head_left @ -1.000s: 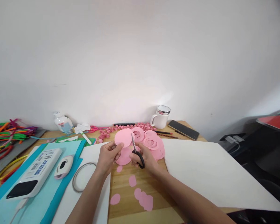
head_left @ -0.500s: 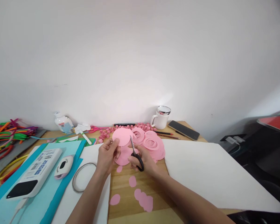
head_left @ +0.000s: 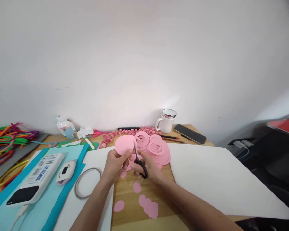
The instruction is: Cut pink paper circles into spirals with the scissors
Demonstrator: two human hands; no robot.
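Observation:
A round pink paper disc (head_left: 123, 144) is pinched between the thumb and fingers of my left hand (head_left: 117, 162). My right hand (head_left: 149, 165) grips black-handled scissors (head_left: 141, 165), their blades pointing up at the disc's right edge. Whether the blades are closed on the paper I cannot tell. Just behind and right of my hands lies a pile of pink paper circles and spiral-cut rings (head_left: 156, 147). Small pink paper ovals (head_left: 136, 187) lie on the wooden table (head_left: 127, 221) between my forearms.
Small rolled pink paper pieces (head_left: 108, 138) lie along the wall near a white mug (head_left: 166, 121) and a phone (head_left: 190, 134). White boards (head_left: 221, 179) flank the work spot. Leftward are a tape roll (head_left: 88, 183), a power bank (head_left: 37, 178) and colourful pipe cleaners (head_left: 14, 136).
My left hand has shifted slightly right, closer to the scissors. The paper disc has turned and lowered a little in its grip. My right hand has moved slightly left with the scissors.

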